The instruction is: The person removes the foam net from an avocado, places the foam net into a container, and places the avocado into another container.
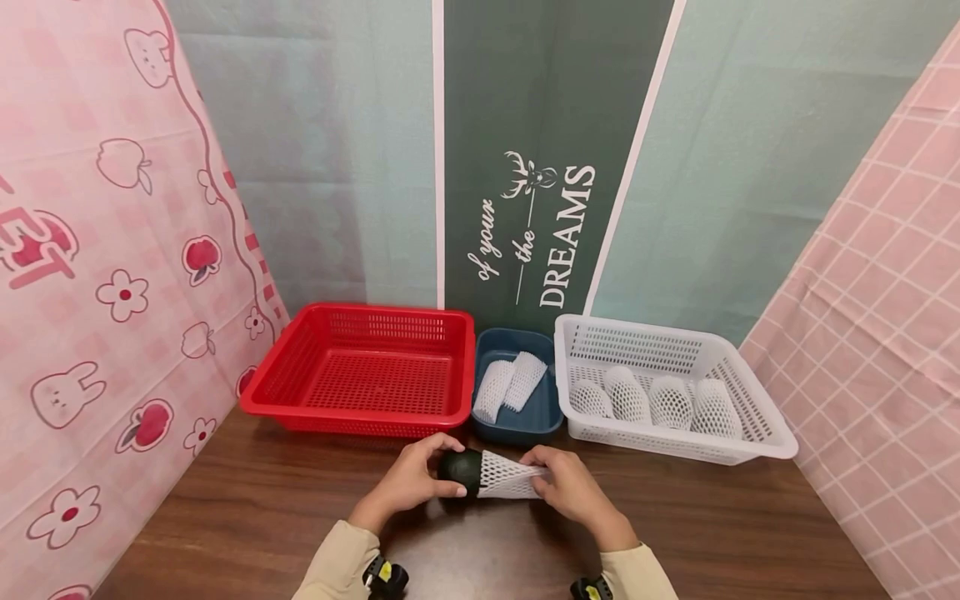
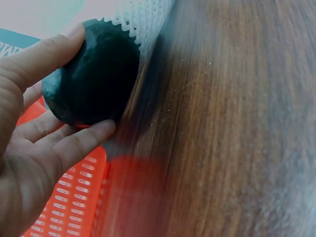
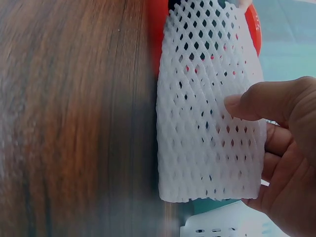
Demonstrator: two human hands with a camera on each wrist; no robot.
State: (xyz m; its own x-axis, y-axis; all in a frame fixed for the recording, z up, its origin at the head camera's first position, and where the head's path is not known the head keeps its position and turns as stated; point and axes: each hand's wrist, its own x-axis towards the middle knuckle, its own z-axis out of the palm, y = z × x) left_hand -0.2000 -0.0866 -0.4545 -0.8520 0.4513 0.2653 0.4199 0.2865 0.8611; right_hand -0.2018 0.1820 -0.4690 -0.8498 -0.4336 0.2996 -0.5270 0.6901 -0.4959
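Note:
My left hand [image 1: 411, 478] grips a dark green avocado [image 1: 460, 473], thumb on one side and fingers on the other. A white foam net sleeve [image 1: 507, 477] is stretched over the avocado's right end, and its other end hangs slack and flat. With thumb and fingers my right hand [image 1: 572, 485] pinches that slack part. In the left wrist view the avocado [image 2: 94, 76] shows bumpy skin, with the net's edge around its far end. The right wrist view shows the flattened sleeve [image 3: 210, 133] between thumb and fingers.
A red basket [image 1: 360, 421] stands at the back left. Beside it, a blue bin [image 1: 517, 431] contains two flat foam net sleeves [image 1: 527, 382]. At the back right a white basket [image 1: 675, 446] holds several net-wrapped fruits [image 1: 670, 403]. All stand on the wooden table [image 1: 720, 533], with curtains behind.

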